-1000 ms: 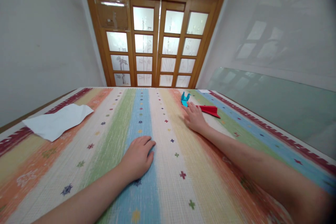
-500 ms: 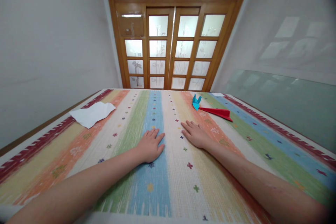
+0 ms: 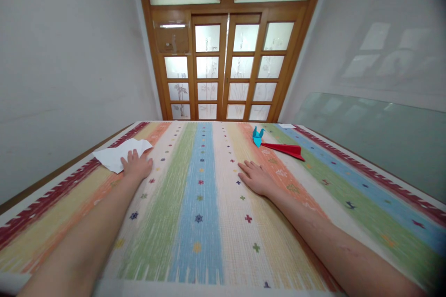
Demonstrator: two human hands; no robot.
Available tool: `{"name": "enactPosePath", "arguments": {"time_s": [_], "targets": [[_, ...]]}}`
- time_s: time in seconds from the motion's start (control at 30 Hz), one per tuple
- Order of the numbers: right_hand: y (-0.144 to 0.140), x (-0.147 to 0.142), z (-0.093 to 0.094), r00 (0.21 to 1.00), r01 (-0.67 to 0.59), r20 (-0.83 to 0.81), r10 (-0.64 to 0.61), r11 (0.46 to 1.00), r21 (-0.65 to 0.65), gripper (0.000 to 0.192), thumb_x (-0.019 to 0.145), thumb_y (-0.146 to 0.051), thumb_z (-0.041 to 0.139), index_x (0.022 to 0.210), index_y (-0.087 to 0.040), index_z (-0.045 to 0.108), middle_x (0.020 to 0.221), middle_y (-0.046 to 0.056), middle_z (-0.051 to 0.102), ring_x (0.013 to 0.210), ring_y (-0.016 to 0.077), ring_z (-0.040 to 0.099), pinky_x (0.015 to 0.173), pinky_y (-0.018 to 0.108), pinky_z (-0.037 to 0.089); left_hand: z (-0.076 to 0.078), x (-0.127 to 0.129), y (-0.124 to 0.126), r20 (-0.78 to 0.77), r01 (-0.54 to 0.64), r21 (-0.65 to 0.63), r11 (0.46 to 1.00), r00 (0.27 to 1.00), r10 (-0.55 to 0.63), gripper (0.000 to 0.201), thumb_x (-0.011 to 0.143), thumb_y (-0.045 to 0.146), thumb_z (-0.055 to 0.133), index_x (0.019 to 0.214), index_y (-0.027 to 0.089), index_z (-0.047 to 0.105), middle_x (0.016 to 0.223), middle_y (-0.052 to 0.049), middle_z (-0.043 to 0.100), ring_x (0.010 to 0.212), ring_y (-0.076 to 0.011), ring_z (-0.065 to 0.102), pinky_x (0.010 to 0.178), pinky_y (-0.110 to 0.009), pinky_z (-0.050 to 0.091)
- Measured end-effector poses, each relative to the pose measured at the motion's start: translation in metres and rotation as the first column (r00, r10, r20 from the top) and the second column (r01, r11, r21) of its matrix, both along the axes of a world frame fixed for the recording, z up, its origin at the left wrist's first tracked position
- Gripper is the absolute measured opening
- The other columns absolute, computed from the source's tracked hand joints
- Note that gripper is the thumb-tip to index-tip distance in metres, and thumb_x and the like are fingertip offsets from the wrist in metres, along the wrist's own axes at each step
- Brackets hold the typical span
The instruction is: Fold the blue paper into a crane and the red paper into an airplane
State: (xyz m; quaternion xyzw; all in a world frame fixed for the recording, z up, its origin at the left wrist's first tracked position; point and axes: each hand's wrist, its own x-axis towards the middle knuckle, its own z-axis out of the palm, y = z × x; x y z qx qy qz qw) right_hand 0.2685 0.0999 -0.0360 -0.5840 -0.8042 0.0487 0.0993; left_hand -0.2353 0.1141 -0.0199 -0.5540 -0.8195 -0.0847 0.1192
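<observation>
Step in hand: we lay our left hand (image 3: 137, 165), fingers spread, on the near edge of the crumpled white paper sheet (image 3: 116, 154) at the striped woven tablecloth's (image 3: 198, 222) left side; nothing gripped yet. Our right hand (image 3: 255, 177) rests flat, empty. Next move, we judge: pinching the sheet's edge.

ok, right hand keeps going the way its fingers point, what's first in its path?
Likely nothing on the cloth: the right hand lies flat, fingers aimed up-left, away from the red paper plane and blue origami. Depth is uncertain.
</observation>
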Motion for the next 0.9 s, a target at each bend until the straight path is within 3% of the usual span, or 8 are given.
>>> {"name": "enactPosePath", "arguments": {"time_s": [0.17, 0.33, 0.57, 0.7, 0.77, 0.8, 0.83, 0.9], "targets": [[0.0, 0.001, 0.0, 0.999, 0.0, -0.041, 0.001, 1.0, 0.007, 0.063, 0.095, -0.062, 0.033, 0.148, -0.03, 0.039, 0.158, 0.008, 0.031, 0.145, 0.0332, 0.026, 0.114, 0.056, 0.016, 0.006, -0.009, -0.001, 0.054, 0.001, -0.03, 1.0, 0.999, 0.0, 0.063, 0.089, 0.047, 0.034, 0.129, 0.003, 0.054, 0.134, -0.029, 0.052, 0.125, -0.042, 0.044, 0.099, -0.059, 0.033], [0.0, 0.001, 0.001, 0.995, -0.003, -0.096, 0.004, 1.0, 0.012, 0.06, 0.095, -0.058, 0.038, 0.146, -0.027, 0.044, 0.156, 0.01, 0.034, 0.144, 0.033, 0.027, 0.114, 0.056, 0.016, 0.021, 0.01, -0.011, 0.082, 0.064, -0.023, 0.998, 0.995, -0.062, 0.058, 0.089, 0.043, 0.037, 0.123, -0.001, 0.055, 0.127, -0.031, 0.055, 0.119, -0.0433, 0.048, 0.098, -0.058, 0.033], [-0.001, 0.004, 0.005, 0.969, 0.003, -0.248, -0.007, 1.0, -0.014, 0.054, 0.092, -0.05, 0.048, 0.138, -0.023, 0.055, 0.151, 0.011, 0.042, 0.143, 0.0315, 0.031, 0.116, 0.053, 0.017, 0.039, 0.111, -0.034, 0.179, 0.348, 0.034, 0.937, 0.92, -0.348, 0.051, 0.085, 0.034, 0.051, 0.125, 0.003, 0.053, 0.131, -0.029, 0.053, 0.123, -0.0403, 0.048, 0.103, -0.053, 0.032], [-0.001, 0.007, 0.012, 0.921, -0.005, -0.389, -0.016, 0.999, -0.054, 0.045, 0.091, -0.048, 0.05, 0.126, -0.025, 0.065, 0.143, 0.008, 0.053, 0.137, 0.0301, 0.041, 0.114, 0.051, 0.026, 0.056, 0.191, -0.067, 0.327, 0.606, 0.095, 0.789, 0.73, -0.6, 0.062, 0.09, 0.044, 0.051, 0.144, 0.016, 0.04, 0.142, -0.016, 0.05, 0.115, -0.0238, 0.059, 0.095, -0.033, 0.047], [-0.003, 0.009, 0.016, 0.879, -0.02, -0.477, -0.017, 0.997, -0.072, 0.045, 0.095, -0.05, 0.04, 0.124, -0.026, 0.066, 0.136, 0.007, 0.06, 0.13, 0.0281, 0.05, 0.11, 0.05, 0.033, 0.067, 0.213, -0.082, 0.533, 0.808, 0.241, 0.537, 0.352, -0.769, 0.066, 0.091, 0.043, 0.052, 0.15, 0.021, 0.031, 0.152, -0.015, 0.038, 0.118, -0.0229, 0.059, 0.093, -0.033, 0.049], [-0.005, 0.011, 0.018, 0.854, -0.027, -0.521, -0.02, 0.996, -0.082, 0.049, 0.098, -0.05, 0.032, 0.124, -0.025, 0.066, 0.133, 0.008, 0.062, 0.126, 0.0266, 0.054, 0.108, 0.048, 0.037, 0.072, 0.218, -0.086, 0.536, 0.852, 0.274, 0.446, 0.25, -0.806, 0.064, 0.091, 0.044, 0.053, 0.15, 0.025, 0.033, 0.155, -0.011, 0.034, 0.124, -0.023, 0.054, 0.097, -0.034, 0.048], [-0.008, 0.012, 0.02, 0.827, -0.033, -0.562, -0.025, 0.995, -0.093, 0.055, 0.1, -0.049, 0.024, 0.125, -0.024, 0.065, 0.131, 0.008, 0.063, 0.122, 0.0251, 0.057, 0.106, 0.046, 0.041, 0.075, 0.219, -0.088, 0.506, 0.857, 0.292, 0.424, 0.237, -0.83, 0.06, 0.091, 0.043, 0.054, 0.147, 0.026, 0.039, 0.154, -0.01, 0.037, 0.13, -0.024, 0.049, 0.102, -0.036, 0.044], [-0.014, 0.014, 0.024, 0.774, -0.047, -0.632, -0.039, 0.992, -0.119, 0.063, 0.101, -0.049, 0.013, 0.129, -0.02, 0.062, 0.127, 0.01, 0.066, 0.116, 0.023, 0.062, 0.102, 0.042, 0.046, 0.073, 0.211, -0.085, 0.424, 0.811, 0.276, 0.515, 0.378, -0.823, 0.05, 0.09, 0.038, 0.054, 0.137, 0.021, 0.052, 0.148, -0.012, 0.045, 0.136, -0.0263, 0.042, 0.112, -0.042, 0.034]]}}
